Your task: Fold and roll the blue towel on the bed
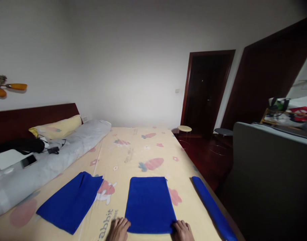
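Observation:
A folded blue towel lies flat on the yellow printed bed sheet, right in front of me. My left hand touches its near left corner. My right hand pinches its near right corner. A second folded blue towel lies to the left, at an angle. A rolled blue towel lies along the bed's right edge.
A grey bolster, a yellow pillow, a phone and a black bag are at the left by the headboard. A grey chair back stands right of the bed. Small stools stand near the dark doorway.

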`<state>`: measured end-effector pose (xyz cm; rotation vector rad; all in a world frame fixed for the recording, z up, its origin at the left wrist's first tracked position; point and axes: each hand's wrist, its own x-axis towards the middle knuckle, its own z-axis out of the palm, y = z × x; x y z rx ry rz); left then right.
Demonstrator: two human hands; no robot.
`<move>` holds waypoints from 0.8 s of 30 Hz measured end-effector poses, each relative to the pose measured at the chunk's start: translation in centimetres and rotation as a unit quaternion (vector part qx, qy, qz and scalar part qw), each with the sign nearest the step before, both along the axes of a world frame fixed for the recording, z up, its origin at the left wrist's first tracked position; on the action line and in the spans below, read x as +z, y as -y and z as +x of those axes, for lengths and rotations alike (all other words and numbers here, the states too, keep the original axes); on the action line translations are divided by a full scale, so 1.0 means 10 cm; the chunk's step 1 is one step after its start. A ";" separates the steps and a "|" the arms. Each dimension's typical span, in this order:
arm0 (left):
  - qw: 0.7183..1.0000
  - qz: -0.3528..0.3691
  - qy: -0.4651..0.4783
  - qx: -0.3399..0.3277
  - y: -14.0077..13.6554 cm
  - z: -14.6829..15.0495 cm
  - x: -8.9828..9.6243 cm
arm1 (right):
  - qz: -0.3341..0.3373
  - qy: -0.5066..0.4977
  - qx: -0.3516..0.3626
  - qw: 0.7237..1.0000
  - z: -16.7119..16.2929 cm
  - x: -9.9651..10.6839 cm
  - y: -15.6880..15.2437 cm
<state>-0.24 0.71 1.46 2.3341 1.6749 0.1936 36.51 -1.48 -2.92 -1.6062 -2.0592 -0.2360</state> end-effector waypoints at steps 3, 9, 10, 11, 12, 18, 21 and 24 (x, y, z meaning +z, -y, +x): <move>1.000 -0.004 0.004 -0.020 0.00 -0.04 0.07 | -0.020 0.002 -0.007 1.000 -0.01 0.05 0.01; 0.997 -0.066 -0.032 -0.003 0.04 0.22 0.08 | 0.012 0.031 0.008 0.999 -0.25 -0.15 -0.01; 0.996 -0.083 -0.026 -0.009 0.05 0.34 0.06 | 0.026 0.038 0.018 0.999 -0.37 -0.20 -0.02; 0.995 -0.095 -0.016 -0.017 0.07 0.48 0.03 | 0.036 0.044 0.032 0.998 -0.50 -0.24 -0.04; 0.994 -0.107 -0.007 -0.027 0.08 0.62 -0.01 | 0.039 0.050 0.050 0.997 -0.63 -0.26 -0.05; 0.993 -0.111 -0.018 -0.045 0.14 0.96 -0.16 | 0.012 0.057 0.107 0.992 -1.01 -0.17 -0.07; 0.996 -0.073 -0.017 -0.046 0.14 0.70 -0.15 | -0.015 0.044 0.085 0.995 -0.79 -0.07 -0.01; 0.999 -0.032 -0.019 -0.035 0.16 0.35 -0.13 | -0.048 0.023 0.065 0.996 -0.42 0.01 0.07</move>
